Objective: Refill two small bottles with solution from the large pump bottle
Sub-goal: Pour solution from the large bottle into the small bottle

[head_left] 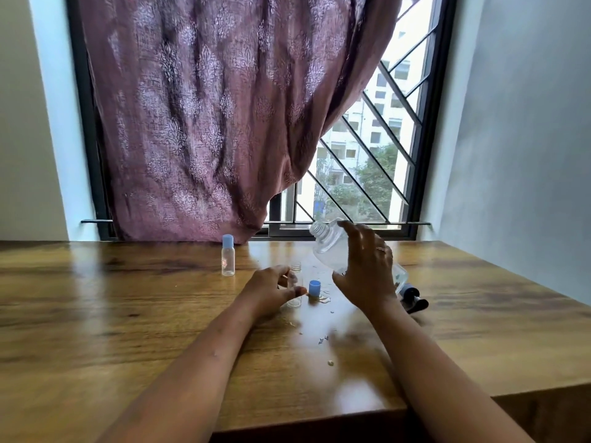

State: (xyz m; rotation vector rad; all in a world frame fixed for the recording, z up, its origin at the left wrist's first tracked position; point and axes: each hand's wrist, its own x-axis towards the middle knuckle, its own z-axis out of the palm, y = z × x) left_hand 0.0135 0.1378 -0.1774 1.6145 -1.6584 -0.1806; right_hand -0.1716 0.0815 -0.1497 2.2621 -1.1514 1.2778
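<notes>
Neck of the right hand's (367, 270) gripped large bottle (329, 247) is tilted to 10 o'clock above the left hand's (268, 289) gripped small bottle (296, 268).

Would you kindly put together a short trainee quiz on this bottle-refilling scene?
1. True or false: the capped small bottle stands apart from both hands.
2. What does the right hand hold? A) the large bottle, tilted B) a funnel C) a spoon
3. Fill in: the left hand holds the uncapped small bottle, and the loose blue cap stands beside it on the ____.
Key: 1 true; 2 A; 3 table.
</notes>
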